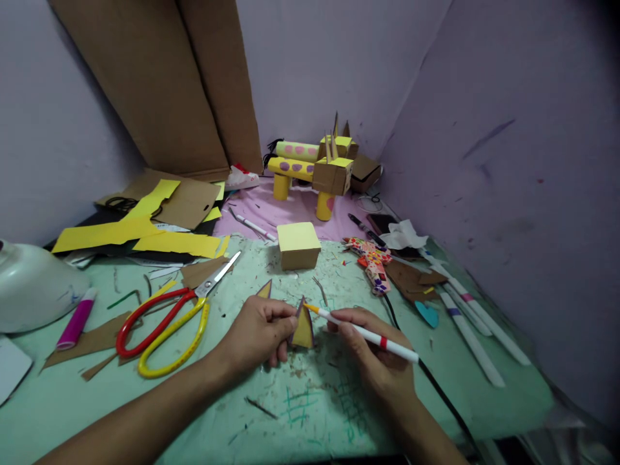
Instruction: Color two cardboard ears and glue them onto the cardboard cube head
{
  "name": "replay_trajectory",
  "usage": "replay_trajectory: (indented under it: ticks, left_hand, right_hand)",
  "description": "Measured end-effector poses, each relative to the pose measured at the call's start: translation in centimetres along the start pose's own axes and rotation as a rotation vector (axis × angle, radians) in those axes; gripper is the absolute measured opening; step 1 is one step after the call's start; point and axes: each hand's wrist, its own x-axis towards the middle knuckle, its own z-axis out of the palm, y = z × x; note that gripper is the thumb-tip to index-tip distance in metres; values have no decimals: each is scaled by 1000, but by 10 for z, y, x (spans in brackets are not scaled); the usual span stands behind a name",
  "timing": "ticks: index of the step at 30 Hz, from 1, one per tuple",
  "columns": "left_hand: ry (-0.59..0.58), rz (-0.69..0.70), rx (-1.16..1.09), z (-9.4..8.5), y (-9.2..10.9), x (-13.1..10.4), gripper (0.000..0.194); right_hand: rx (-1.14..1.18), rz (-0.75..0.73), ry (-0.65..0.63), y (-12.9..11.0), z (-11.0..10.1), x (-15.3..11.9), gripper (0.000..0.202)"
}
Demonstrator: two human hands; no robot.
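Observation:
My left hand (266, 328) pinches a small cardboard triangle (303, 328) with a yellow face and dark edges. A white marker (372, 337) with an orange tip and a red band lies in the grip of my right hand (380, 352). Its tip meets the triangle near the upper point. Behind my left fingers a second yellow triangle (265, 290) shows in part. Beyond both hands sits a cardboard box (299, 247) with a pale yellow top.
Red-and-yellow scissors (181, 316) lie left, near a magenta tube (76, 320). A flower-patterned glue gun (372, 261) and its black cord are at right, beside several markers (472, 336). Yellow cardboard animal figures (310, 169) stand at the back; yellow paper strips (121, 229) lie back left.

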Motion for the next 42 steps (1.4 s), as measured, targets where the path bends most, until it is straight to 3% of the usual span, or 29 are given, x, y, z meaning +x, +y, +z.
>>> replay_trajectory:
  ticks: [4,15,21,27,37,42]
  left_hand:
    - [19,-6,-2,1,0,0,18]
    - [15,-3,-6,1,-1,-1,18]
    - [21,6,-23,1,-4,1,18]
    - [12,1,-16,0,-5,2,16]
    - [18,14,-25,1,-2,-1,18]
    - [32,1,-20,1,0,-2,16]
  right_hand:
    - [-21,-14,-50,0,0,0,14]
    - [10,55,16,-4,2,-1,14]
    - [10,99,-54,-4,1,-3,18]
    - [24,80,65,-2,1,-2,14]
    - [23,210,24,-1,-2,-7,27]
    - [36,156,71,-2,0,-4,18]
